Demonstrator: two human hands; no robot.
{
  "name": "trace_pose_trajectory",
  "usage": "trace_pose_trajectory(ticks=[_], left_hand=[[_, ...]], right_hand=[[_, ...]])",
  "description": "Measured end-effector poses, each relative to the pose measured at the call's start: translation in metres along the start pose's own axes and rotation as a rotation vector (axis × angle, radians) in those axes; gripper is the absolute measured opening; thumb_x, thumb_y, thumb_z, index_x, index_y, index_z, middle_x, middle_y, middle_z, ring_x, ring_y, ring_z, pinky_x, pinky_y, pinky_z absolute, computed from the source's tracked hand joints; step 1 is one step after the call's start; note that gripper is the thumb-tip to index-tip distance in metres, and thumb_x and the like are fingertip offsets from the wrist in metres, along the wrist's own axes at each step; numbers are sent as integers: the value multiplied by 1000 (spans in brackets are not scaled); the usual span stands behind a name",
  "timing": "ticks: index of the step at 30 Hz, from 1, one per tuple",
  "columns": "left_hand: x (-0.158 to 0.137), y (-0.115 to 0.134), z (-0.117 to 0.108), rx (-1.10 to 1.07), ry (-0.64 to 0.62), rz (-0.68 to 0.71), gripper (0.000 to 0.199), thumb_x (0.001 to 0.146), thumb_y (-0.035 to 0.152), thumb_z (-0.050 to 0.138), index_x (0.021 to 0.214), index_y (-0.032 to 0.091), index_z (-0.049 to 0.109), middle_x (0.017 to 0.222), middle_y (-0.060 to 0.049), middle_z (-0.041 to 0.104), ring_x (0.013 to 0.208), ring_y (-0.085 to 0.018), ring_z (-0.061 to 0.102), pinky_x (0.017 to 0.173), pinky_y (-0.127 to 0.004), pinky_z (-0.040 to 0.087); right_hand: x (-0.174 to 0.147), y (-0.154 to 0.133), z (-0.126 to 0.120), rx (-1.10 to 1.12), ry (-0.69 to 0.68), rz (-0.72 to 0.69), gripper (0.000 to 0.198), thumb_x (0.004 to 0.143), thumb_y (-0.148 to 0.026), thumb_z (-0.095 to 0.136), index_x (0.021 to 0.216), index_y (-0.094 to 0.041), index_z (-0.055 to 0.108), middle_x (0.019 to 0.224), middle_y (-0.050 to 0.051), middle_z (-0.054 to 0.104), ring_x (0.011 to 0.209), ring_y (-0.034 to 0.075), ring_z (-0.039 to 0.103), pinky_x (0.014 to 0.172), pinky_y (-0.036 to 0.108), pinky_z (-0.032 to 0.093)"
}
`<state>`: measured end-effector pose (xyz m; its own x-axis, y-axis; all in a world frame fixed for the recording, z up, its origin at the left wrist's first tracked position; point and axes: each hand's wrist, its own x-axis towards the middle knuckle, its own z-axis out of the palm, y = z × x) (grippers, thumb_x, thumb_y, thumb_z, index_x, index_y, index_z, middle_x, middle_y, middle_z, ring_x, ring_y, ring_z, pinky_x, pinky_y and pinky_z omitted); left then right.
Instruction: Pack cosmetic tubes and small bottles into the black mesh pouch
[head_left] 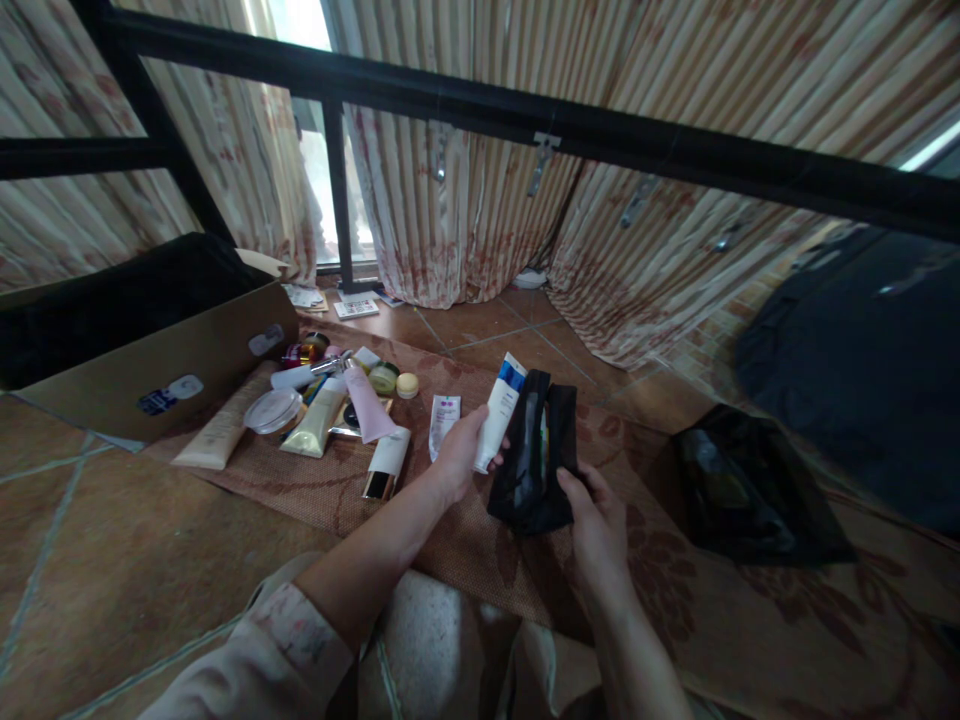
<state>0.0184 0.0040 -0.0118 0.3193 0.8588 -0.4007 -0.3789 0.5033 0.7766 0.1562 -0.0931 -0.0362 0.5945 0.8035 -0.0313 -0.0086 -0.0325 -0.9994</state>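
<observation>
My left hand (463, 452) is closed around a white tube with a blue band (500, 410), which points up and slightly right. Just right of it is a black pouch (529, 500), its top unzipped and some contents showing inside. My right hand (596, 510) grips the pouch's right side between thumb and fingers. A small white sachet with pink print (444, 420) lies on the mat beside my left hand. Further left is a pile of cosmetics, with a pink tube (369, 405), a pale gold tube (315, 420), a beige tube (225, 425) and a white bottle with a gold cap (387, 462).
A cardboard box (225, 345) holding something black stands at the left. Another black bag (757, 500) lies on the patterned mat (667, 570) at right, near a large dark bag (855, 370). A black metal frame (480, 85) crosses before the curtains (420, 200).
</observation>
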Motion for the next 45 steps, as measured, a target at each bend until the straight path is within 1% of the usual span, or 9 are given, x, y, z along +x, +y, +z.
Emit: trace_pose_trajectory(ticks=[5,10,17,22,28,33,40,45], left_hand=[[-1,0,0,5,3,-9,36,90,39,42,95,10,64,55,-3,62,36,-10,50,34,-19,35],[-1,0,0,8,1,6,36,91,39,42,92,10,64,56,-3,63,36,-10,51,34,-19,35],[-1,0,0,2,6,-7,36,91,38,41,92,10,64,56,-3,62,36,-10,51,34,-19,35],[0,-1,0,8,6,-1,36,91,38,41,87,11,63,55,-4,62,36,-10,50,34,-19,35],[-1,0,0,1,3,3,36,91,39,42,89,10,64,55,-4,62,36,-10,50,34,-19,35],[-1,-1,0,-24,-27,23,35,91,36,41,90,10,64,55,-4,62,36,-10,51,34,-19,34],[-2,-2,0,-47,-45,16,38,91,37,43,79,9,65,59,-7,64,38,-11,52,37,-20,39],[-4,0,1,-50,-46,31,38,92,35,41,80,9,65,60,-7,65,39,-11,53,37,-21,38]], right_hand=[[1,2,-1,-17,-12,-27,39,75,-43,67,103,-18,69,96,5,73,86,21,65,78,33,49],[0,1,-1,-20,-5,-31,38,75,-43,67,103,-18,69,97,5,73,87,21,65,80,33,49],[-1,-1,-1,-11,-16,-29,35,75,-42,67,101,-18,69,95,4,72,83,20,64,77,31,49],[-1,0,-1,5,-14,-13,38,74,-43,68,101,-17,69,93,5,72,81,20,64,75,32,50],[0,-2,0,-11,-2,-14,39,72,-43,68,101,-17,69,94,5,73,83,21,65,77,33,49],[-1,-4,0,-27,1,1,39,72,-44,68,101,-18,69,92,4,73,83,21,65,77,33,49],[1,4,-1,-30,-2,-52,40,73,-46,67,102,-18,69,94,5,73,84,22,65,75,33,50],[2,5,-1,-22,-10,-36,40,74,-45,67,103,-18,69,95,5,73,84,21,65,76,33,50]])
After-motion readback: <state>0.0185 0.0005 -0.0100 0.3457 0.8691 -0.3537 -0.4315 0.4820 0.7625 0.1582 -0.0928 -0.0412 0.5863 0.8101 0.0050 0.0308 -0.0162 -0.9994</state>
